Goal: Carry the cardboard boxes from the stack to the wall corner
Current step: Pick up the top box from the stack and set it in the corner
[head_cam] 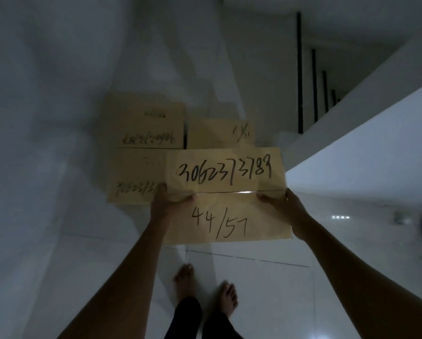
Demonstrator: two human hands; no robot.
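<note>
Two hands, left hand (164,204), right hand (287,209), clasping cardboard box (225,194) between them

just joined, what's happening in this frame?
A person stands barefoot on a white tiled floor, holding a cardboard box marked 44/57 with the left hand and right hand gripping its sides. Three more boxes sit on the floor just ahead, by the wall.
</note>
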